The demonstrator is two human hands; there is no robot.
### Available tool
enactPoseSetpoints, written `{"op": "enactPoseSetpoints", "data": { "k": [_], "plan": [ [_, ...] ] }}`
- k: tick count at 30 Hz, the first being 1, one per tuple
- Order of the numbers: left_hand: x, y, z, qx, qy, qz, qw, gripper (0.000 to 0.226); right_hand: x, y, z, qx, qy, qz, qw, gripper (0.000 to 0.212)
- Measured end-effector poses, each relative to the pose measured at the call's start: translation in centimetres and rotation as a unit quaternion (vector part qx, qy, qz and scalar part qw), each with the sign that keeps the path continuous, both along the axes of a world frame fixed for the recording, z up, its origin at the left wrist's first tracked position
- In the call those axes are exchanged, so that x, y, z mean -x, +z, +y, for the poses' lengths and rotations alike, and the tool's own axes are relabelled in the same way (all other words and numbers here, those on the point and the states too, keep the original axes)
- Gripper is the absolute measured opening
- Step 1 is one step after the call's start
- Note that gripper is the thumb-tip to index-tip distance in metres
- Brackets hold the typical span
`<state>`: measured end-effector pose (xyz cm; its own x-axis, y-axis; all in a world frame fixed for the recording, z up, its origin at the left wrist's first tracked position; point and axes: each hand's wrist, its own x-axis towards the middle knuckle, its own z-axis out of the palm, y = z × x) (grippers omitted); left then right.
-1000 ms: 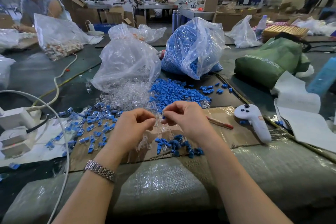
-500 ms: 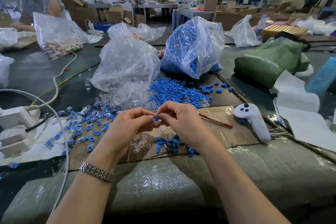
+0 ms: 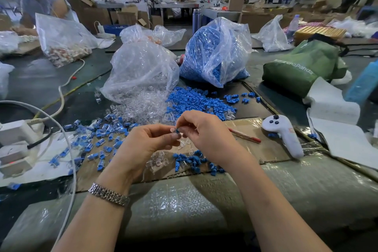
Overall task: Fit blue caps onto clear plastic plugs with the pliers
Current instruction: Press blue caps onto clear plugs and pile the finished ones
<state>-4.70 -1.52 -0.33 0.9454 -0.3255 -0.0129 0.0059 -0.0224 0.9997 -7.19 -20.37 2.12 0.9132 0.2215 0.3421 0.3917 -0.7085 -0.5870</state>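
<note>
Your left hand (image 3: pixel 147 145) pinches a small clear plastic plug (image 3: pixel 173 130) between thumb and fingertips, and your right hand (image 3: pixel 204 133) pinches a tiny blue cap (image 3: pixel 177 130) against it, so the two pieces meet in the air just above the cardboard sheet (image 3: pixel 251 129). The plug is see-through and glassy, barely larger than your fingertip; the cap is a solid matte blue. Behind your hands, loose blue caps (image 3: pixel 196 102) lie spread in front of a bulging clear bag of blue caps (image 3: pixel 216 51), and clear plugs (image 3: pixel 143 104) spill from a second clear bag (image 3: pixel 141 69) to its left. Finished capped plugs (image 3: pixel 98 139) are scattered to your left, and a smaller cluster of blue pieces (image 3: pixel 194 162) lies beneath your right wrist. A white controller (image 3: pixel 284 135) rests on the cardboard to your right.
</note>
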Motion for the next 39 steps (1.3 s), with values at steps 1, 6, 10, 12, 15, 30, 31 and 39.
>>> {"op": "enactPoseSetpoints", "data": {
  "k": [1,6,10,12,15,30,31,39],
  "plan": [
    [0.0,0.0,0.0,-0.001,0.005,-0.008,1.000,0.022,0.0,0.0,0.0,-0.002,0.001,0.002,1.000,0.006],
    [0.2,-0.4,-0.1,0.009,0.020,-0.039,0.999,0.022,0.0,0.1,0.0,0.008,0.006,-0.012,1.000,0.005],
    [0.1,-0.8,0.1,0.020,0.001,-0.034,0.999,0.023,-0.1,0.1,0.0,0.042,0.012,-0.019,0.999,0.006],
    [0.0,-0.9,0.2,0.022,-0.002,-0.035,0.999,0.023,-0.2,0.0,0.0,0.044,0.011,-0.022,0.999,0.007],
    [-0.1,-1.0,0.2,0.036,-0.004,-0.040,0.999,0.024,-0.2,-0.1,-0.2,-0.023,0.012,0.003,1.000,0.012],
    [-0.7,-1.7,0.6,0.097,0.018,-0.010,0.995,0.025,-2.9,-2.0,-4.0,0.300,-0.266,0.202,0.894,0.034],
    [-0.7,-1.7,0.6,0.103,0.018,-0.006,0.995,0.025,-2.9,-1.9,-4.1,0.287,-0.265,0.197,0.899,0.029],
    [-1.1,-2.2,1.1,0.161,0.052,-0.005,0.986,0.033,-2.4,1.4,-4.5,-0.044,-0.166,0.256,0.951,0.023]
  ]
}}
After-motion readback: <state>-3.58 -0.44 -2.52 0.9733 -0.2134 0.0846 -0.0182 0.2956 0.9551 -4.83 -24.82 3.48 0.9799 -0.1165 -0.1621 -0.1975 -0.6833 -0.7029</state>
